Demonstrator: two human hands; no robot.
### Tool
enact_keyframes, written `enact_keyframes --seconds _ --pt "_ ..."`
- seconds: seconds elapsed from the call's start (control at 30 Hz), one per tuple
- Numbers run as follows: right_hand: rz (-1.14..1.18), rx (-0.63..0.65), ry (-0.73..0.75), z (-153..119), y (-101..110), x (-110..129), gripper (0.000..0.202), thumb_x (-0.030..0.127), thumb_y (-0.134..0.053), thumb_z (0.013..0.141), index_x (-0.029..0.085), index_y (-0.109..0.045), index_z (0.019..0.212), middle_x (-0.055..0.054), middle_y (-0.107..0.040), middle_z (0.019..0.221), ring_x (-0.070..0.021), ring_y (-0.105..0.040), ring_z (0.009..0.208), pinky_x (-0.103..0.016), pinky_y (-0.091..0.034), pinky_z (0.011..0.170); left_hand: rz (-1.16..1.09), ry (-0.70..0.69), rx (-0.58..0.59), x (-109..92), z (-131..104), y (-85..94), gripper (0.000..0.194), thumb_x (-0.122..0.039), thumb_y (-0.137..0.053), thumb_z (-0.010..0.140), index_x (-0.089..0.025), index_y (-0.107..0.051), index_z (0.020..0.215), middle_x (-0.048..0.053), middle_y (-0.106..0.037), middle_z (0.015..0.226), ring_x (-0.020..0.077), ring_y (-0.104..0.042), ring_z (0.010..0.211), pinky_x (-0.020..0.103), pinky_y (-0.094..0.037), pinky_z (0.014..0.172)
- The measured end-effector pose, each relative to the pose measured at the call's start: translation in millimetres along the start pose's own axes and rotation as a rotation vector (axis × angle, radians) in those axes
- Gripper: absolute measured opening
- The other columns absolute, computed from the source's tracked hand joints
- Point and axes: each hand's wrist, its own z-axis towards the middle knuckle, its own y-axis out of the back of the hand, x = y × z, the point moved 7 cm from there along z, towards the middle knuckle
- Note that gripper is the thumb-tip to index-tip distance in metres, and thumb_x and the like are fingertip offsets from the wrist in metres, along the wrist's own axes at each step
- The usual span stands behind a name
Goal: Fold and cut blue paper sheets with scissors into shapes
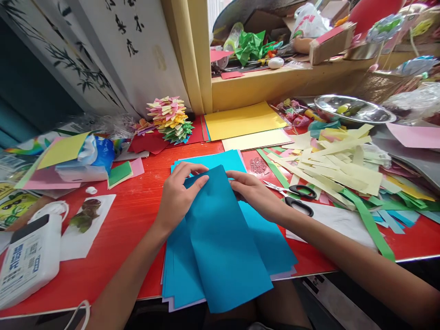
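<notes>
A folded sheet of blue paper (227, 243) is held up by its far edge between my two hands, tilted toward me. My left hand (184, 195) pinches its upper left corner, thumb on the near face. At the upper right corner, my right hand (252, 190) grips the edge, its fingertips partly behind the sheet. Beneath lies a stack of blue paper (275, 243) with pale lilac sheets showing at its edges. Black-handled scissors (302, 197) rest right of my right hand, blades apart.
Cut paper strips (343, 165) pile up at the right. Yellow paper (244, 121) and a folded-paper stack of many colours (172, 120) stand at the back. A white device (32, 261) with a cable and a tissue pack (99, 156) lie left. A metal bowl (354, 110) sits back right.
</notes>
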Motion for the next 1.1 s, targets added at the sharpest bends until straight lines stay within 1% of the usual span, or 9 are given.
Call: enact_keyframes --seconds 0.17,0.37,0.57,0.7,0.8,0.97,1.03,1.1 --pt "0.038 0.016 0.05 1.6 1.1 -0.2 0.019 0.034 -0.054 0.085 0.019 -0.064 0.093 0.002 -0.053 0.073 -0.0086 -0.048 0.065 -0.022 -0.042 0.061 0.043 -0.059 0.004 -5.1 -1.8 -1.6 0.011 -0.025 -0.054 0.085 -0.022 -0.063 0.091 0.001 -0.061 0.096 0.0147 -0.056 0.089 0.026 -0.043 0.077" --pt "0.071 0.007 0.039 2.1 1.9 -2.7 0.02 0.037 -0.058 0.083 0.019 -0.064 0.091 0.002 -0.052 0.071 -0.0085 -0.046 0.064 -0.022 -0.041 0.06 0.077 -0.154 0.022 -10.1 -3.4 -3.8 0.012 -0.025 -0.055 0.085 -0.021 -0.064 0.091 0.002 -0.064 0.096 0.0177 -0.056 0.094 0.032 -0.044 0.084" --pt "0.13 0.024 0.0 3.3 3.2 -5.7 0.019 0.036 -0.061 0.081 0.019 -0.065 0.089 0.002 -0.054 0.072 -0.0088 -0.048 0.064 -0.022 -0.041 0.06 0.148 -0.218 0.016 -12.8 -4.1 -5.2 0.022 -0.025 -0.055 0.085 -0.022 -0.064 0.105 0.003 -0.062 0.098 0.018 -0.054 0.094 0.033 -0.043 0.085" --pt "0.145 0.039 -0.008 4.3 4.6 -7.8 0.02 0.036 -0.061 0.081 0.02 -0.065 0.092 0.002 -0.054 0.071 -0.0092 -0.049 0.064 -0.023 -0.043 0.063 0.18 -0.229 0.026 -13.1 -5.6 -6.7 0.027 -0.026 -0.053 0.086 -0.024 -0.063 0.112 0.003 -0.06 0.098 0.0181 -0.052 0.093 0.034 -0.042 0.086" --pt "0.147 0.025 -0.015 4.6 6.3 -8.3 0.021 0.036 -0.062 0.08 0.02 -0.064 0.092 0.002 -0.054 0.071 -0.0095 -0.049 0.064 -0.023 -0.043 0.063 0.197 -0.225 0.028 -12.2 -6.2 -7.2 0.029 -0.027 -0.053 0.086 -0.023 -0.062 0.114 0.004 -0.058 0.096 0.018 -0.051 0.092 0.034 -0.042 0.086" --pt "0.144 0.005 0.009 4.5 6.9 -2.6 0.027 0.044 -0.061 0.08 0.017 -0.06 0.081 0.001 -0.052 0.071 -0.01 -0.05 0.065 -0.024 -0.042 0.062 0.199 -0.235 0.025 -12.3 -6.9 -7.7 0.029 -0.027 -0.053 0.086 -0.024 -0.062 0.113 0.004 -0.055 0.092 0.0177 -0.05 0.09 0.034 -0.043 0.083" --pt "0.083 0.003 0.031 4.3 6.6 0.5 0.031 0.046 -0.059 0.08 0.016 -0.055 0.074 0.003 -0.047 0.066 -0.0083 -0.045 0.06 -0.022 -0.039 0.058 0.203 -0.238 0.02 -12.9 -7.0 -7.5 0.028 -0.027 -0.053 0.086 -0.025 -0.063 0.113 0.004 -0.055 0.092 0.0175 -0.049 0.089 0.033 -0.044 0.083" --pt "0.013 -0.011 0.063 4.0 7.4 3.4 0.035 0.046 -0.06 0.079 0.017 -0.048 0.066 0.005 -0.038 0.061 -0.0068 -0.037 0.055 -0.022 -0.034 0.054 0.209 -0.248 0.011 -14.2 -7.2 -7.0 0.028 -0.026 -0.054 0.086 -0.025 -0.063 0.112 0.004 -0.055 0.09 0.0171 -0.049 0.088 0.033 -0.043 0.082"
